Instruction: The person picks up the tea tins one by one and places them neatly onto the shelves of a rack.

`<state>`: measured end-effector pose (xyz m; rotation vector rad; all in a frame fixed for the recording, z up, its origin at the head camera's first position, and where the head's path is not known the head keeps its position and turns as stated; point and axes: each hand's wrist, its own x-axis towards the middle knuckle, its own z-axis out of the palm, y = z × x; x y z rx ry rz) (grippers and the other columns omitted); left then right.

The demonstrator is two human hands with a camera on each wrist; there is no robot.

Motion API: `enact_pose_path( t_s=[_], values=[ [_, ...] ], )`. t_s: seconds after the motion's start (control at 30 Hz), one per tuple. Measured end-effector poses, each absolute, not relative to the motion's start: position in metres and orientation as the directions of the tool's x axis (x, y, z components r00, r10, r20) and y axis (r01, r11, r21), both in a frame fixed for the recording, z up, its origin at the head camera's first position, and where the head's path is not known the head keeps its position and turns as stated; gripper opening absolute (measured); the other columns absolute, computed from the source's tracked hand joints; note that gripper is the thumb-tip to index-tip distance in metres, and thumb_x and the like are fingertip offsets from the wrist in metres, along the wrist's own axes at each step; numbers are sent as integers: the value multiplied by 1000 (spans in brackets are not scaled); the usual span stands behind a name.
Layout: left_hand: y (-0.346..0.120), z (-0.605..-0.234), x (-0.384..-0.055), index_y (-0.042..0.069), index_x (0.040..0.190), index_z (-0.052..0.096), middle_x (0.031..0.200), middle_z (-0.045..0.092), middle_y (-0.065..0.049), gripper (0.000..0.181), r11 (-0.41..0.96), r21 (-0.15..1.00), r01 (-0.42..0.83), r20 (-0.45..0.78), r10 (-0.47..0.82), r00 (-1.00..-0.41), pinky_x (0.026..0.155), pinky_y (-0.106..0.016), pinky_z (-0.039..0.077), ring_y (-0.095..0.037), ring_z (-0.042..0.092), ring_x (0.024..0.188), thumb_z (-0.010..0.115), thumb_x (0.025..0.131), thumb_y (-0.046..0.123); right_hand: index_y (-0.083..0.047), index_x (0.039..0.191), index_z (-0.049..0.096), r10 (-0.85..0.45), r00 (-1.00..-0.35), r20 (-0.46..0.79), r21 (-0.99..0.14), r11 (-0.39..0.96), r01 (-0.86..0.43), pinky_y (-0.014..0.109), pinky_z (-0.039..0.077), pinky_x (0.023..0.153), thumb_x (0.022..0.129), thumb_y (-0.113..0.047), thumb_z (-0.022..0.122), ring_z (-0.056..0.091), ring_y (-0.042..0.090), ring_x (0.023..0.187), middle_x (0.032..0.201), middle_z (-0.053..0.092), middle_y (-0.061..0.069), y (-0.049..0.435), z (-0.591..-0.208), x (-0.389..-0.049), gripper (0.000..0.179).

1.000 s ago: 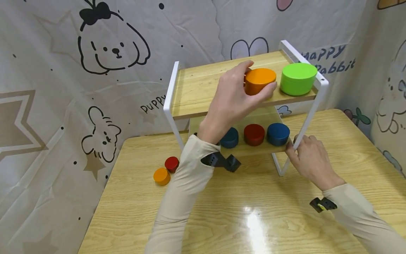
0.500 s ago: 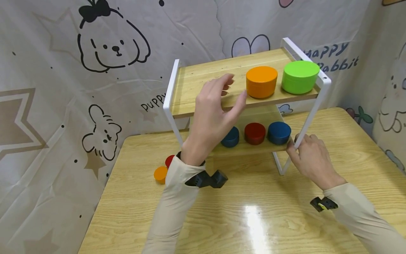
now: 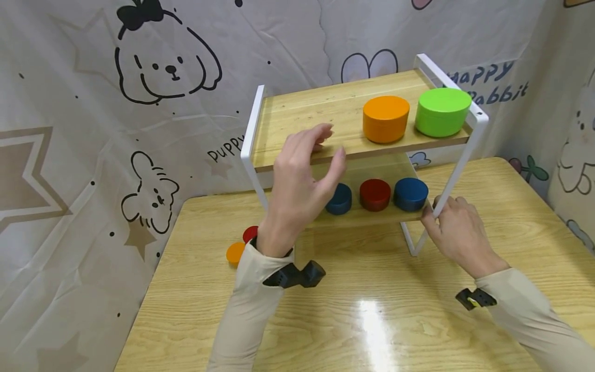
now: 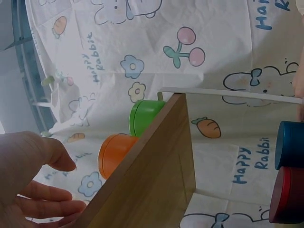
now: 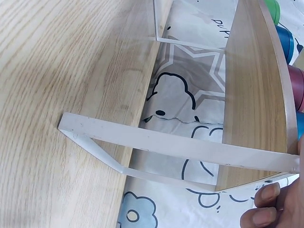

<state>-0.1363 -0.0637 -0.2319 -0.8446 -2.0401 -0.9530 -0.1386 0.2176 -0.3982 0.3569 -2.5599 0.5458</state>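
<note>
My left hand (image 3: 299, 188) is held in front of the two-tier shelf's left half, fingers and thumb spread apart with nothing between them. On the wooden top board (image 3: 316, 116) stand an orange round tin (image 3: 386, 120) and a lime-green round tin (image 3: 442, 112), side by side at the right. My right hand (image 3: 457, 235) grips the shelf's white front right leg (image 3: 453, 175) at lower-board height. The lower board carries a blue tin (image 3: 339, 199), a red tin (image 3: 374, 195) and another blue tin (image 3: 411, 195). A green tin (image 5: 273, 10) at its far end shows in the right wrist view.
On the table left of the shelf lie a small orange tin (image 3: 235, 253) and a small red tin (image 3: 250, 234), both partly covered by the left forearm. A printed cloth (image 3: 186, 134) hangs behind the wooden table (image 3: 334, 320).
My left hand has let go of the orange tin, which now stands on the top board. It has drawn back left and down. The right hand has kept its grip on the leg.
</note>
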Motion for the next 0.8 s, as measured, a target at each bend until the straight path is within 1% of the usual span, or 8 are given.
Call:
enact_pose_path(
  t_s=[0.17, 0.27, 0.33, 0.57, 0.7, 0.8],
  values=[
    [-70, -236, -128, -8, 111, 63, 104, 67, -17, 28, 480, 318, 818, 854, 229, -467, 85, -24, 48, -25, 60, 92, 63, 89, 9, -13, 61, 44, -143, -844, 517, -317, 884, -344, 34, 26, 52, 94, -17, 46, 39, 25, 55, 59, 42, 3, 218, -399, -139, 34],
    [-78, -236, -123, -9, 108, 64, 102, 67, -17, 25, 433, 312, 845, 880, 203, -429, 84, -26, 50, -25, 62, 91, 63, 88, 6, -13, 61, 44, -142, -845, 515, -320, 883, -343, 34, 26, 53, 94, -17, 46, 39, 25, 55, 59, 42, 3, 218, -399, -139, 34],
    [-84, -236, -120, -9, 107, 64, 101, 68, -17, 24, 427, 305, 852, 892, 186, -412, 83, -28, 50, -25, 62, 90, 63, 87, 5, -13, 61, 44, -143, -846, 513, -321, 882, -344, 34, 26, 53, 95, -18, 46, 39, 24, 55, 59, 42, 3, 218, -399, -139, 34],
    [-103, -246, -115, -8, 105, 65, 99, 68, -16, 24, 494, 308, 813, 885, 166, -435, 80, -31, 49, -25, 62, 88, 63, 86, 7, -13, 60, 44, -147, -844, 516, -320, 881, -349, 34, 26, 53, 95, -17, 45, 39, 25, 55, 59, 41, 3, 217, -398, -139, 35],
    [-114, -258, -114, -8, 104, 66, 99, 69, -16, 24, 506, 311, 804, 893, 132, -429, 80, -32, 50, -27, 62, 86, 63, 86, 7, -13, 60, 44, -147, -843, 517, -322, 880, -350, 35, 27, 52, 95, -17, 45, 39, 25, 55, 59, 41, 3, 217, -398, -140, 35],
    [-124, -269, -113, -7, 102, 66, 96, 69, -15, 22, 509, 328, 796, 904, 74, -420, 80, -31, 50, -26, 62, 85, 62, 86, 7, -13, 59, 44, -142, -846, 514, -328, 879, -346, 35, 27, 52, 95, -17, 46, 39, 25, 55, 58, 41, 3, 217, -398, -140, 35]
  ],
)
